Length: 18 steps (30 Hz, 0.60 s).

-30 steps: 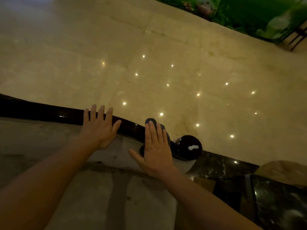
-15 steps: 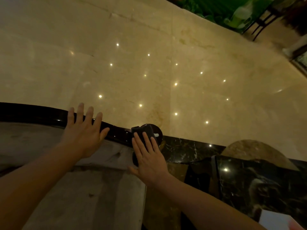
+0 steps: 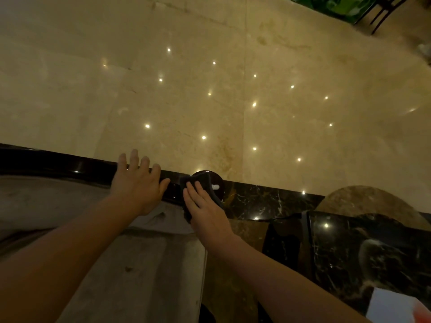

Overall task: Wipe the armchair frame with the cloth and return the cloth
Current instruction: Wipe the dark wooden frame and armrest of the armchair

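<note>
Right hand [image 3: 207,213] is pressing flat, fingers stretched and close together, on a dark cloth [image 3: 186,180] that is lying over the glossy black armchair frame [image 3: 58,165]. It is not gripping the cloth; the palm and fingers are only holding it down against the rail. The cloth is sitting at the right end of the rail, just beside the round black knob [image 3: 211,180] where the frame is finishing, and one part of it is hanging down below the hand toward the seat side.

Left hand [image 3: 137,183] is lying open on the same rail, just to the left of the cloth, with the fingers spread and the fingertips reaching over the far edge of the frame. Its thumb is pointing toward the right hand, and the two hands are near but not touching.

Below the rail the grey upholstery [image 3: 144,264] of the chair is showing. Beyond the frame the polished beige floor [image 3: 210,66] is reflecting many small lights. On the right a dark marble tabletop [image 3: 373,252] is standing close to the chair.
</note>
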Each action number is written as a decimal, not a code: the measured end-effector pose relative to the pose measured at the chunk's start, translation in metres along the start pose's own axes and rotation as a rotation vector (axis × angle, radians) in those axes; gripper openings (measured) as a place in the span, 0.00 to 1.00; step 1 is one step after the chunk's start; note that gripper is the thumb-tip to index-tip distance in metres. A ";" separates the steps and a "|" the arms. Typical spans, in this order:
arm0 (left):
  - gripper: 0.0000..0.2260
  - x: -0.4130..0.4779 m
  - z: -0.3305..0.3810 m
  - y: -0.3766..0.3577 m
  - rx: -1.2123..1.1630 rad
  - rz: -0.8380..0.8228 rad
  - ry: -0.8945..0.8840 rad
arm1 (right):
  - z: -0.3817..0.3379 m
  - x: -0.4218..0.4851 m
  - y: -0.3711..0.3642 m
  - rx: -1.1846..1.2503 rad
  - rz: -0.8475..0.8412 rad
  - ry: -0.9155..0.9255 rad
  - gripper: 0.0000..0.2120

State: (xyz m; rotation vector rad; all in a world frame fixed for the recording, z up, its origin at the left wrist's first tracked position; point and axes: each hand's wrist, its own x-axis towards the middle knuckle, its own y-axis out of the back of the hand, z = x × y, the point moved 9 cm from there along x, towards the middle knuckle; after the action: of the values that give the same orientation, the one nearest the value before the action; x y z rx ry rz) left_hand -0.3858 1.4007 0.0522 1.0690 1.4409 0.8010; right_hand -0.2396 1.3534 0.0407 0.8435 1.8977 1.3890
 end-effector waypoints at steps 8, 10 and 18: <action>0.25 0.026 0.026 0.004 -0.001 0.042 -0.253 | 0.004 -0.003 0.026 0.108 0.136 0.020 0.29; 0.28 0.027 0.023 0.006 -0.062 0.138 -0.234 | 0.006 -0.006 0.034 0.176 0.237 0.025 0.24; 0.26 0.032 0.025 0.008 -0.031 0.285 -0.236 | 0.053 -0.024 0.099 0.621 0.475 -0.205 0.17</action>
State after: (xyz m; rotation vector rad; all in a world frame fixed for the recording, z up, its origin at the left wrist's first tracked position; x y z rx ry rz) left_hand -0.3592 1.4307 0.0441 1.3170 1.0890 0.8626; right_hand -0.1702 1.3875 0.1256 1.7561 2.0649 0.8886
